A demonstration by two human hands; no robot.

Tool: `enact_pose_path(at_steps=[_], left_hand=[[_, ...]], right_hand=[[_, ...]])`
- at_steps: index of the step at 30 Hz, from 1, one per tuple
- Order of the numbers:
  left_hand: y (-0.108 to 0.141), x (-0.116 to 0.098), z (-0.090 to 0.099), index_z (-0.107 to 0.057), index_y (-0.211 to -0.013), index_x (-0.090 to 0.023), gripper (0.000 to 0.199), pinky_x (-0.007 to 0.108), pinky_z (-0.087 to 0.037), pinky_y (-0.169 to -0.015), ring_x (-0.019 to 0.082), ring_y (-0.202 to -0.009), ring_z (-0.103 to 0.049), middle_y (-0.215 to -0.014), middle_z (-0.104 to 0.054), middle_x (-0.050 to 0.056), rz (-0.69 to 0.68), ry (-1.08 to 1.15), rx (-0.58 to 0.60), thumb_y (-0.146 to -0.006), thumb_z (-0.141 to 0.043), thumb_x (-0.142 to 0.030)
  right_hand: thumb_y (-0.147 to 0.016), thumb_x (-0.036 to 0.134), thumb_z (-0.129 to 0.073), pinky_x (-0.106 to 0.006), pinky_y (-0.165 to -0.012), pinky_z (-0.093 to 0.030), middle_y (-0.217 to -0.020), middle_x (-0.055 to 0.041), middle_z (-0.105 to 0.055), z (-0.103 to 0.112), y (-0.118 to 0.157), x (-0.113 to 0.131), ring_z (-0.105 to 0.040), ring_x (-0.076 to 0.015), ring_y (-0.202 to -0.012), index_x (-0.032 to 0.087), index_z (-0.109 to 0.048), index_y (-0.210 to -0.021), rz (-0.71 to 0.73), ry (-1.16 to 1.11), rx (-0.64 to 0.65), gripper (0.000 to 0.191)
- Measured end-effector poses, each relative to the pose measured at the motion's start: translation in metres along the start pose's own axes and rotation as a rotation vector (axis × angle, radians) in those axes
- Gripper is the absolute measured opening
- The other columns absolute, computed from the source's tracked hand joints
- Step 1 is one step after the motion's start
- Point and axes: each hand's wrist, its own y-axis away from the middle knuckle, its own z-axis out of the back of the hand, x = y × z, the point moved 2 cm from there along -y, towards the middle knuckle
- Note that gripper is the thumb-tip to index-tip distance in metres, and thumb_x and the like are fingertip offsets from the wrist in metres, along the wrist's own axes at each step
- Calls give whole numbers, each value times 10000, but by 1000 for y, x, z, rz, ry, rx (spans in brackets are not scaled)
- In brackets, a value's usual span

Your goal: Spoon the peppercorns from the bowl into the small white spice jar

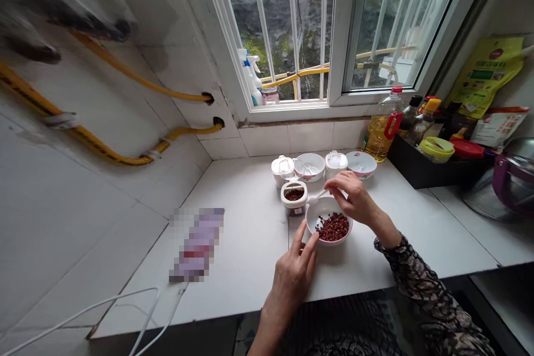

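Left hand point(292, 273), fingers loosely spread and not gripping, touches the near left rim of a bowl point(314, 218), probably to steady it. Dark red peppercorns point(335, 227) lie mostly towards its near right side. The right hand point(354, 198) pinches a small white spoon point(320, 195) by its handle, seemingly for easy tilting between the bowl and the open jar point(294, 203) just beside it. Both containers stand on the worktop point(246, 233), between its front and back edges, close enough together for short reaches. Two other bowls stand nearer the back edge.
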Motion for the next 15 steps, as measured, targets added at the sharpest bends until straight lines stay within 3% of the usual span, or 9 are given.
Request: enact_pose_path(at_steps=[4,7,10,15], left_hand=[[0,-1,1,-508,-1331,-174,355,224,-562,-597,144,-806,-710,-1425,-504,220,-4,12,6,-986,-432,-141],[0,-1,2,-504,-1335,-177,357,233,-567,-610,145,-804,-710,-1427,-499,227,-7,16,3,-988,-430,-142],[-1,0,2,-510,-1325,-169,349,238,-568,-616,151,-811,-711,-1412,-509,235,-9,11,-9,-983,-446,-137],[-1,-1,2,-514,-1318,-164,340,232,-565,-618,144,-811,-709,-1400,-518,236,-22,10,-9,-986,-446,-138]], right_hand=[[-907,75,-492,-366,-850,-405,-785,-26,-693,8,12,0,-590,-171,-751,193,-634,-857,15,-83,288,191],[-882,43,-504,-362,-855,-397,-748,-11,-682,2,21,-2,-584,-167,-748,197,-644,-835,-8,-77,417,213],[-863,20,-502,-369,-861,-384,-746,-17,-685,-2,23,-8,-584,-165,-727,192,-651,-832,-38,-18,413,230],[-843,34,-493,-361,-847,-371,-815,-53,-720,6,18,-17,-602,-190,-771,180,-632,-847,-68,109,267,202]])
